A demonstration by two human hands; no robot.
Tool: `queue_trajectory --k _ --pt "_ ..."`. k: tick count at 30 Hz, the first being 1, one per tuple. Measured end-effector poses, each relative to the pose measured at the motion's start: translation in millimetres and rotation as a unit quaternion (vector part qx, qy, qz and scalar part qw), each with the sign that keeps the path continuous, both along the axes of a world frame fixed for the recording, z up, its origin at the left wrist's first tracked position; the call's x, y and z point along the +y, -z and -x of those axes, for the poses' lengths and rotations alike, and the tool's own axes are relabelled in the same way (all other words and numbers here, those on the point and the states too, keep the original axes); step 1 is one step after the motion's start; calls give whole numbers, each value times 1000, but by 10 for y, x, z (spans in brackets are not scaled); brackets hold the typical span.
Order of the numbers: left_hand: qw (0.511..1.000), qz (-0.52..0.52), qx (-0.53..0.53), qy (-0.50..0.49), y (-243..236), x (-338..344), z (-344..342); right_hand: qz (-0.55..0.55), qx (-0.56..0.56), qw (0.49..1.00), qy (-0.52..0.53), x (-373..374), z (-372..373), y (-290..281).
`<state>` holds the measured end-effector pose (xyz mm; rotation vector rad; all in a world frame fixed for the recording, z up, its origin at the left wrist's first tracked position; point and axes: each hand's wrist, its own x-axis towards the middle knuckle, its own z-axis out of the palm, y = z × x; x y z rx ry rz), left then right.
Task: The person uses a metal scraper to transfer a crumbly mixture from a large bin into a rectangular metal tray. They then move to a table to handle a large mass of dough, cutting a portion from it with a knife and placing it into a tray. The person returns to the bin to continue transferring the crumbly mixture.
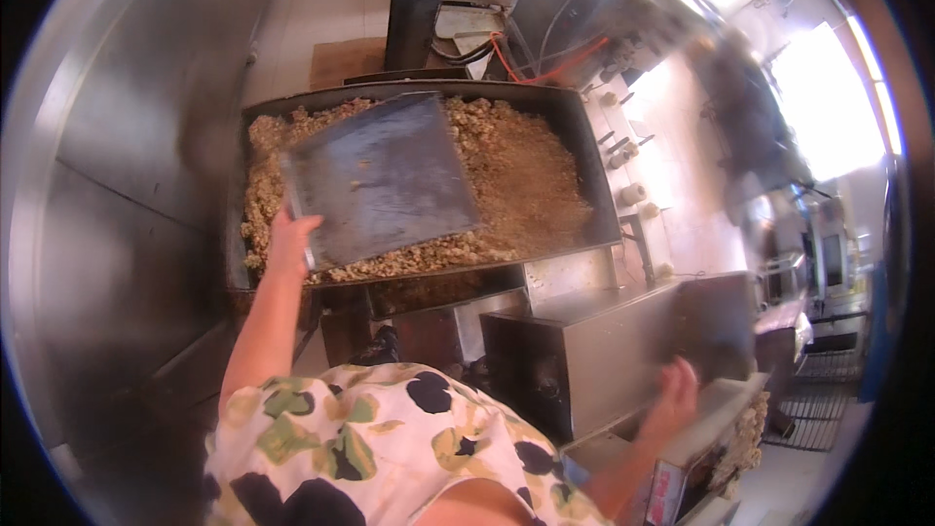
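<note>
My left hand [289,242] is closed on the edge of a flat grey metal sheet [385,180], its thumb lying over the near-left rim. The sheet is tilted above a large dark rectangular tray [602,197]. Inside that tray lies a brown, crumbly, granola-like mix [521,166], lumpy at the left and finer and smoother at the right. The sheet hides the middle of the mix. Off to the right, my right hand [674,397] is raised beside a box-like metal cabinet [623,346]. Its fingers are stretched out, slightly blurred, with nothing visible in them.
A tall stainless steel wall [127,156] rises close on the left. Beyond the tray stand dark machinery [565,5] and an orange cable [502,54]. More light crumbly mix [742,433] lies in a container near my right forearm. Wire racks [823,404] stand farther right.
</note>
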<state>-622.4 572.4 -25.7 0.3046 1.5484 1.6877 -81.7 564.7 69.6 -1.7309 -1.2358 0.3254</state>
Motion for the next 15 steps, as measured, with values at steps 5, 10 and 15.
queue_trajectory --k 5,10,15 --pt "988 27 48 -147 365 -915 1017 197 161 922 -292 1247 1572 722" --pt "965 57 52 -251 373 -1444 1173 293 119 867 -385 2121 2977 1616" --pt "951 73 70 -291 412 -1729 1156 318 -36 877 -357 2674 4124 1988"
